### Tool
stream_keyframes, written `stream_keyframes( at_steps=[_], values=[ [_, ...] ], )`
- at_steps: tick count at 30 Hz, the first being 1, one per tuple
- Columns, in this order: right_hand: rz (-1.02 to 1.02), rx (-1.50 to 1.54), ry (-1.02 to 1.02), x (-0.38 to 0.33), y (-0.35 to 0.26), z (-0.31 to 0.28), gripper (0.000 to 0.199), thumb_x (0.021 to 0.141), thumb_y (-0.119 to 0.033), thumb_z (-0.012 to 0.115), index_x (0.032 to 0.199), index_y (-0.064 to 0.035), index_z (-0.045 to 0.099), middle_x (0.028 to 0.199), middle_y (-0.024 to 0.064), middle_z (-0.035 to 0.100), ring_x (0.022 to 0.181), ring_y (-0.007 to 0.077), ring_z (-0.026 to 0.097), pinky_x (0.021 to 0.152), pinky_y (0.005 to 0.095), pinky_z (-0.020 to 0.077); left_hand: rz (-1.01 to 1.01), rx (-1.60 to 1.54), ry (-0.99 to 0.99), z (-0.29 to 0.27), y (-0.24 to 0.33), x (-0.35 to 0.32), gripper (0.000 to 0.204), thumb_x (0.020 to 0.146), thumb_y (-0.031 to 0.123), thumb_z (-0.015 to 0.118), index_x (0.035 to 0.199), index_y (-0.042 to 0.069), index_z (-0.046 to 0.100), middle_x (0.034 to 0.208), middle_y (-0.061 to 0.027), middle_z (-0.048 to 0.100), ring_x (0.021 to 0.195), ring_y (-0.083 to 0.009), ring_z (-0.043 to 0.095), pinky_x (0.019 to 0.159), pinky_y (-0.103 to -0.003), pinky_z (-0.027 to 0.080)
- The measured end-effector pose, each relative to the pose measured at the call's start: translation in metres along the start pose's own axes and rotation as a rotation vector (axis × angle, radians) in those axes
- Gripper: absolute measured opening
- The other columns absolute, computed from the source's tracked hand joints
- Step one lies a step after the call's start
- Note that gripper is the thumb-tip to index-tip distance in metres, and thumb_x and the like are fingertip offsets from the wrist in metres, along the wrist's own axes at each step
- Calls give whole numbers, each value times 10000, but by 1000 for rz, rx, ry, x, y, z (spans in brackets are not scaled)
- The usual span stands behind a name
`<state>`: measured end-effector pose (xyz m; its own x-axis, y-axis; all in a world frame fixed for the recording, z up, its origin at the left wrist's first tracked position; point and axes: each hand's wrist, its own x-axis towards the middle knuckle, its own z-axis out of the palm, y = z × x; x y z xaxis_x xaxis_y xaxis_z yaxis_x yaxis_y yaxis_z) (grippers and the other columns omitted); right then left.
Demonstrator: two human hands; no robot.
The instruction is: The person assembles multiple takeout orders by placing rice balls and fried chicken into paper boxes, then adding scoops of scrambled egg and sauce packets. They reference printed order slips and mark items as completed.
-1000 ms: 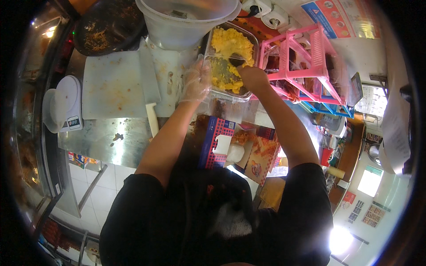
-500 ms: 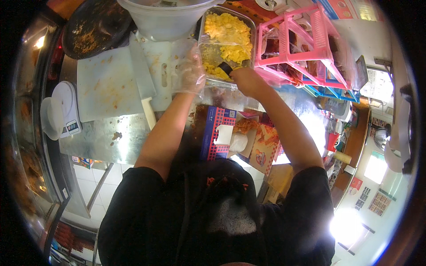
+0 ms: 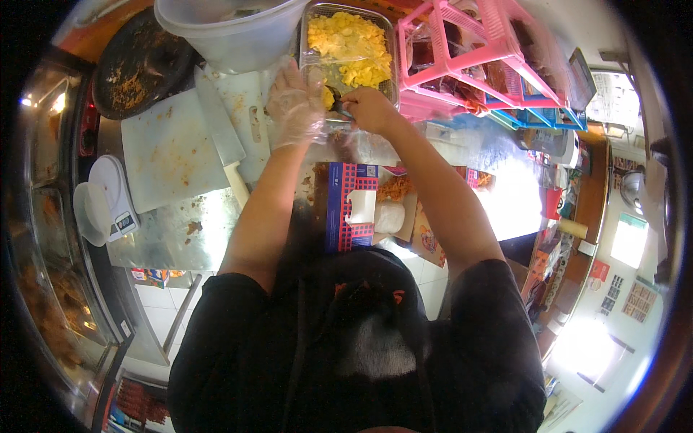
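Near the top of the view, a metal tray [image 3: 395, 72] holds yellow chopped food [image 3: 350, 47], partly under clear film. My right hand [image 3: 369, 110], bare, is closed around a dark spoon-like utensil [image 3: 336, 101] at the tray's near left corner. Some yellow food shows at the tool's tip. Just left of it, my left hand [image 3: 296, 108] wears a clear plastic glove. Its fingers are stretched out beside the tray's left edge, and the palm faces the utensil. Below the tray lies an opened patterned box [image 3: 349, 209] with shredded orange food [image 3: 394, 189] and a white wrapped bundle [image 3: 390, 216].
Left of my hands, a large knife [image 3: 219, 119] lies on white cutting boards [image 3: 164, 155]. A dark stone mortar [image 3: 137, 65] and a translucent tub [image 3: 234, 40] stand behind. A white scale [image 3: 115, 191] is at far left. Pink stacked baskets [image 3: 462, 65] flank the tray's right side.
My right hand and the utensil have shifted left, toward my gloved left hand. The utensil's dark part now sits at the tray's left side. The whole view has turned slightly.
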<state>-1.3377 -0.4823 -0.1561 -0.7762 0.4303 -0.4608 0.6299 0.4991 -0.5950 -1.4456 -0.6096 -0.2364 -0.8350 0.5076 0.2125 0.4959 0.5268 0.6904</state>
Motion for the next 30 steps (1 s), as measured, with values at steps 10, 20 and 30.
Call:
stream_keyframes(
  at_steps=[10,20,30],
  values=[
    [-80,-96,269,21,73,-17,233,901,-254,638,962,-74,772,898,67,762,795,257,718,737,371,568,149,-232,114,-106,-15,-52,456,994,214,569,1409,34,518,1386,-203,536,1332,-360,460,1167,-482,322],
    [-11,722,374,-134,57,-16,198,976,-141,577,1018,18,687,765,41,627,569,81,493,494,228,389,880,-89,-586,-119,95,-219,318,914,252,657,1185,84,672,1088,-76,687,1080,-277,622,974,-441,460],
    [123,871,238,-264,109,53,213,999,-150,567,987,16,699,739,23,631,581,75,518,535,247,418,805,187,-498,-48,86,-301,151,887,184,649,998,103,713,1066,-57,692,1050,-258,627,947,-490,451]
  ],
)
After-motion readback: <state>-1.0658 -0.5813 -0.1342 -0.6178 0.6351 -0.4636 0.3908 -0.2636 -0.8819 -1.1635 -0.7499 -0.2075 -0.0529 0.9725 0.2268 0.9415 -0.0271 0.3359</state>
